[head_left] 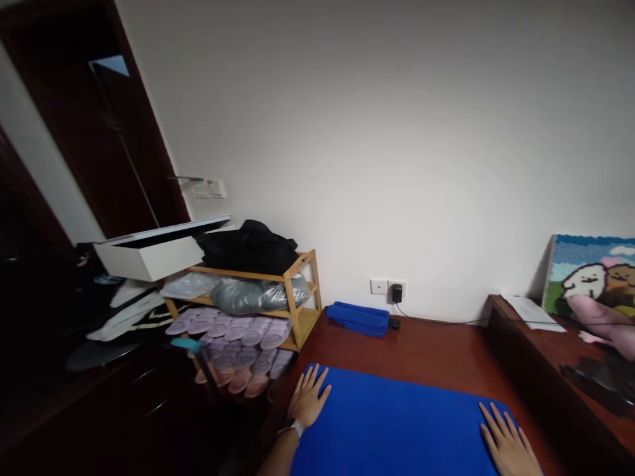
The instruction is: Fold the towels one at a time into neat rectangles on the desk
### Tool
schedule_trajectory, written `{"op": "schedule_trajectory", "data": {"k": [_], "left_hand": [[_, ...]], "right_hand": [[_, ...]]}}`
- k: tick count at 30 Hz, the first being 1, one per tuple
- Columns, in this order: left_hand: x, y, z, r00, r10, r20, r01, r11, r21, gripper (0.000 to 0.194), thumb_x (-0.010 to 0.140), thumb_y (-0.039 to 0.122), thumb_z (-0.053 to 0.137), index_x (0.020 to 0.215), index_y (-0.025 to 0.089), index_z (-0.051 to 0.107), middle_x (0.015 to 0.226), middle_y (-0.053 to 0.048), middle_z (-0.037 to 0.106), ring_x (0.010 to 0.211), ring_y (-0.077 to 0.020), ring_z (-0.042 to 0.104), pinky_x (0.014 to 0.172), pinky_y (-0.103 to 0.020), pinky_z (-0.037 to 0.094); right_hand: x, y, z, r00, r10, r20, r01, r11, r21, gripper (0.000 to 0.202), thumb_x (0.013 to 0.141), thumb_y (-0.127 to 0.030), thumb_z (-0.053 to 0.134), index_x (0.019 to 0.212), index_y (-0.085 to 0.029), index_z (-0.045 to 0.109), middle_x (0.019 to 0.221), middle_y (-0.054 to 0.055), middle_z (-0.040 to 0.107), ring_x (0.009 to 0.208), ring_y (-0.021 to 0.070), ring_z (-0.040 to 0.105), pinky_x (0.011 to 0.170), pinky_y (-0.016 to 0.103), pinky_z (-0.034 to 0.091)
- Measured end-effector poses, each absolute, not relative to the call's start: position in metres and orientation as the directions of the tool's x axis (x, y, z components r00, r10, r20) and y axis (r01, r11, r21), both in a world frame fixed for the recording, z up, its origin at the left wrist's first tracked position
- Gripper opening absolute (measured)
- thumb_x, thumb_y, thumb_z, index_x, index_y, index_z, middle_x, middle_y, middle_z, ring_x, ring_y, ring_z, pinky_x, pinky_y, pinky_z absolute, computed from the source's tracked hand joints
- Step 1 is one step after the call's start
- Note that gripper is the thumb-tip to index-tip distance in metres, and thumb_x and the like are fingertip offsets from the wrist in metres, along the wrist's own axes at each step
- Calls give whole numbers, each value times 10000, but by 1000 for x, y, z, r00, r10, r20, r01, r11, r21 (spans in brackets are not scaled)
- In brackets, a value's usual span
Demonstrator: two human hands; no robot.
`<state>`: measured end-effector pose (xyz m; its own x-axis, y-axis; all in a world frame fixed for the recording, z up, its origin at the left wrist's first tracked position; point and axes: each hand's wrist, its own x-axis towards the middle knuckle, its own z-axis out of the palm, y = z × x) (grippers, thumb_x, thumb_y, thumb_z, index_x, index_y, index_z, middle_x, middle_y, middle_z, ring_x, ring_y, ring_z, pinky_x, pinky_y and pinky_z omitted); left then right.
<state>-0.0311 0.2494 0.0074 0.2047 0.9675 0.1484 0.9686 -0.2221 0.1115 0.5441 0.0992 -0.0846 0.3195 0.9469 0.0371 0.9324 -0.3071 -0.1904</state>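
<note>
A blue mat [397, 423] lies flat on the reddish-brown wooden table [436, 350], its near part cut off by the bottom of the view. My left hand [308, 398] rests palm down on the mat's far left corner, fingers spread, with a pale watch band at the wrist. On the far right corner lies my right hand [508, 439], also palm down with fingers apart. Neither hand holds anything. Behind the mat, near the wall, a folded blue cloth [358, 318] sits on the table.
A wooden rack [292, 311] on the left holds several lilac slippers [253, 330], plastic-wrapped items and a black bag [251, 248]. A black plug [397, 293] with a cable sits in the wall socket. The raised ledge at right carries papers [533, 312] and a fluffy picture [590, 271].
</note>
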Motion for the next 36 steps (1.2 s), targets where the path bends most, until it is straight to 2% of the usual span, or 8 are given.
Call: {"op": "schedule_trajectory", "data": {"k": [7, 12, 14, 18, 22, 25, 32, 36], "left_hand": [[-43, 249, -1, 215, 963, 162, 962, -238, 136, 596, 993, 602, 388, 1543, 373, 408, 1671, -39, 350, 1545, -271, 290, 1245, -493, 255], [-44, 253, -9, 240, 948, 210, 948, -276, 161, 615, 996, 617, 358, 1552, 356, 397, 1676, -53, 340, 1548, -288, 279, 1253, -525, 218], [-45, 255, -12, 248, 943, 223, 944, -286, 163, 627, 996, 629, 344, 1558, 354, 384, 1683, -48, 322, 1554, -302, 260, 1256, -538, 200], [-44, 258, -13, 241, 945, 222, 945, -280, 168, 649, 985, 664, 337, 1559, 363, 374, 1697, -41, 288, 1562, -322, 230, 1248, -543, 212], [-42, 261, -12, 235, 948, 214, 947, -273, 171, 659, 980, 677, 338, 1555, 357, 387, 1701, -54, 276, 1567, -318, 213, 1245, -519, 229], [-41, 263, -13, 237, 946, 222, 947, -276, 165, 657, 978, 673, 352, 1549, 353, 401, 1699, -56, 284, 1559, -321, 239, 1241, -522, 232], [-39, 268, -15, 222, 947, 233, 957, -257, 133, 646, 975, 645, 386, 1546, 342, 409, 1692, -70, 299, 1547, -317, 273, 1242, -516, 218], [-41, 272, -20, 223, 948, 227, 956, -258, 140, 652, 969, 659, 383, 1549, 359, 394, 1691, -54, 306, 1549, -303, 269, 1248, -512, 203]], "right_hand": [[550, 97, -74, 342, 940, -12, 932, -341, -119, 824, 864, -642, 240, 1595, -275, 340, 1671, -39, 272, 1560, 266, 150, 1262, 515, 200], [483, 128, -22, 473, 881, 14, 881, -473, -20, 717, 894, -481, 300, 1527, -191, 472, 1625, 78, 391, 1520, 354, 292, 1225, 598, 209], [417, 148, 1, 338, 935, 106, 941, -333, -69, 706, 918, -421, 313, 1551, -128, 422, 1649, 95, 334, 1540, 326, 247, 1243, 536, 188], [268, 183, 24, 21, 995, 95, 948, 10, -318, 666, 1007, -500, 236, 1603, -215, 319, 1663, 14, 290, 1556, 254, 204, 1263, 476, 158], [203, 195, 22, -92, 996, 3, 909, 85, -408, 702, 1018, -576, 215, 1622, -218, 247, 1688, 14, 192, 1571, 253, 132, 1273, 497, 103], [245, 188, 13, 30, 999, -29, 929, -39, -367, 705, 1024, -564, 203, 1619, -188, 245, 1692, 35, 191, 1573, 254, 116, 1273, 502, 74], [479, 126, -16, 459, 886, -65, 879, -463, -114, 725, 989, -522, 206, 1627, -177, 209, 1696, 46, 198, 1566, 255, 154, 1265, 481, 135], [552, 104, -36, 512, 858, -41, 853, -513, -92, 768, 969, -544, 150, 1631, -157, 184, 1703, 54, 181, 1565, 244, 157, 1260, 463, 173]]}}
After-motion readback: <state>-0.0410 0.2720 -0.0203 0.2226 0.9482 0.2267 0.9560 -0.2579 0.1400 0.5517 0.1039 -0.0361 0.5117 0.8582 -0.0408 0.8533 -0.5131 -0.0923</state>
